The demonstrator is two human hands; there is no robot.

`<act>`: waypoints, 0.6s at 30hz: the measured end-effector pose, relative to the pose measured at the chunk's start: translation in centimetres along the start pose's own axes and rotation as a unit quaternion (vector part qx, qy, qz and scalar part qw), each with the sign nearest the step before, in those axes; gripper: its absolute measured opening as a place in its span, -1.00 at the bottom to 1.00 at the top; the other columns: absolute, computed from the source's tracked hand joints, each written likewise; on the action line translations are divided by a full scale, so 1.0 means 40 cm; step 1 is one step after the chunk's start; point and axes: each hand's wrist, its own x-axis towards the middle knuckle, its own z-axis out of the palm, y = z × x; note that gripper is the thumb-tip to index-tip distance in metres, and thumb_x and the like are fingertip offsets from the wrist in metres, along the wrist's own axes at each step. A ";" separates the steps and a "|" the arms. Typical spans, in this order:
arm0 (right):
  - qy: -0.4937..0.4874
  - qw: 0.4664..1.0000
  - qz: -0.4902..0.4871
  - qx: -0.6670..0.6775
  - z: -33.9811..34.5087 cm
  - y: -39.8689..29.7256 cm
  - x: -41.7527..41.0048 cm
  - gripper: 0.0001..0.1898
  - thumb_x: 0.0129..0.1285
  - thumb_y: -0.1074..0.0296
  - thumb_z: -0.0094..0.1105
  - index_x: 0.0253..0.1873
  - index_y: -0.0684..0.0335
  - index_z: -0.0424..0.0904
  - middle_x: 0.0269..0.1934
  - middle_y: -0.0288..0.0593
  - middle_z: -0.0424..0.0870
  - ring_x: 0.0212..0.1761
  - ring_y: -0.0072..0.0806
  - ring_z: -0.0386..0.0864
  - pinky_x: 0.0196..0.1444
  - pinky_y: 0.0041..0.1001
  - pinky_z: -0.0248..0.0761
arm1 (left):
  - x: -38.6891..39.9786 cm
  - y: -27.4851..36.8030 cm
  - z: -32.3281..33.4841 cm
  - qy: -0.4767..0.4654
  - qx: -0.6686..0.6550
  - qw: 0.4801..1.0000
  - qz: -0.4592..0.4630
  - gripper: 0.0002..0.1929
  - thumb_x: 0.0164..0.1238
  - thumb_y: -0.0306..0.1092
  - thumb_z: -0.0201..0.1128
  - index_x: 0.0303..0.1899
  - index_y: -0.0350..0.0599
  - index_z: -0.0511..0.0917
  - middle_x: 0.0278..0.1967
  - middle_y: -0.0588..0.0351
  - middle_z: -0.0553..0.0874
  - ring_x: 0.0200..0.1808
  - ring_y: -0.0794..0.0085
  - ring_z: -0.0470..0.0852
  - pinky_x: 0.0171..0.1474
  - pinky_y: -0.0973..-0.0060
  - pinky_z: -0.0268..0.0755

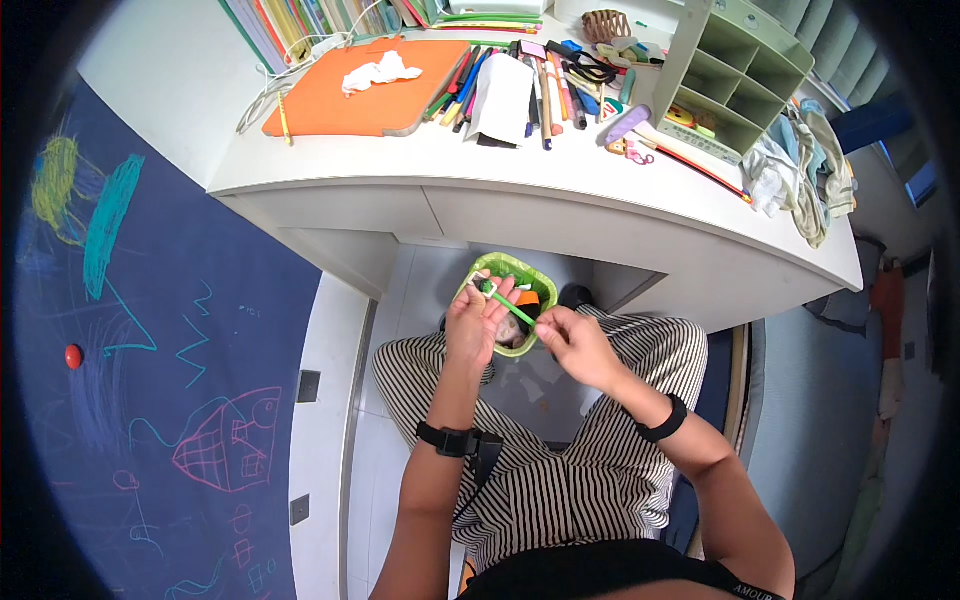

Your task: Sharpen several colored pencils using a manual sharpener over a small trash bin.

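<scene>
My left hand (477, 322) is palm up over a small bin. Its fingers hold a small white-framed object (478, 280), apparently a pencil sharpener, with dark green bits at it. A bright green pencil (517, 310) runs from this object to my right hand (576, 343), whose fingertips pinch its other end. Below both hands stands the green waste bin (546, 276) with a green liner. Inside it, partly hidden by my hands, are an orange-and-black piece (528, 298) and other litter.
The white desk (360, 161) overhangs the bin. On it lie an orange folder or case (322, 97) with a crumpled tissue (381, 73), several pens and pencils, a pale green organizer (739, 79) and cloths (814, 172). My striped knees flank the bin; a blue drawing wall (172, 315) stands left.
</scene>
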 end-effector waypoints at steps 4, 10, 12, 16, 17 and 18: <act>0.115 0.914 -0.197 -0.336 0.024 -0.019 -0.017 -0.89 0.12 0.41 0.04 -0.34 0.33 0.40 -0.56 -0.02 0.50 -0.58 -0.17 0.52 -0.57 -0.34 0.38 | -0.003 0.000 0.002 0.003 -0.014 1.000 0.006 -0.73 0.37 -0.36 -0.15 -0.02 -0.34 0.31 -0.09 -0.10 0.43 0.05 0.12 0.44 0.15 0.15 0.33; 0.120 0.917 -0.183 -0.332 0.023 -0.011 -0.016 -0.90 0.16 0.42 -0.01 -0.36 0.33 0.41 -0.55 0.04 0.51 -0.56 -0.07 0.51 -0.51 -0.26 0.40 | -0.003 -0.006 0.003 -0.031 -0.005 0.999 0.017 -0.74 0.37 -0.38 -0.15 -0.02 -0.33 0.31 -0.11 -0.09 0.45 0.06 0.11 0.44 0.17 0.12 0.29; 0.102 0.933 -0.164 -0.304 0.019 -0.011 -0.012 -0.90 0.17 0.43 -0.01 -0.36 0.34 0.42 -0.55 0.05 0.51 -0.55 -0.06 0.51 -0.51 -0.25 0.40 | -0.002 -0.006 -0.009 -0.038 0.007 0.999 0.023 -0.74 0.36 -0.38 -0.13 -0.03 -0.33 0.32 -0.13 -0.08 0.47 0.05 0.11 0.44 0.16 0.12 0.30; 0.064 0.969 -0.117 -0.207 0.012 -0.013 -0.014 -0.89 0.18 0.43 -0.01 -0.36 0.34 0.43 -0.54 0.08 0.52 -0.52 -0.03 0.51 -0.50 -0.24 0.38 | 0.001 -0.006 -0.012 -0.057 0.007 0.998 0.020 -0.74 0.36 -0.37 -0.12 -0.03 -0.32 0.33 -0.14 -0.08 0.49 0.03 0.10 0.46 0.16 0.13 0.31; 0.054 0.978 -0.093 -0.181 0.012 -0.016 -0.015 -0.89 0.18 0.43 0.00 -0.36 0.35 0.43 -0.53 0.08 0.52 -0.52 -0.03 0.51 -0.49 -0.24 0.37 | -0.001 -0.006 -0.010 -0.053 0.012 0.998 0.023 -0.74 0.36 -0.36 -0.12 -0.03 -0.33 0.33 -0.14 -0.08 0.49 0.03 0.10 0.47 0.15 0.13 0.32; 0.054 0.978 -0.093 -0.181 0.013 -0.017 -0.016 -0.89 0.18 0.43 0.00 -0.36 0.35 0.43 -0.53 0.08 0.52 -0.52 -0.03 0.51 -0.49 -0.24 0.37 | -0.004 -0.005 -0.005 -0.049 0.017 0.998 0.027 -0.73 0.36 -0.35 -0.11 -0.03 -0.33 0.33 -0.15 -0.08 0.49 0.02 0.10 0.47 0.15 0.13 0.32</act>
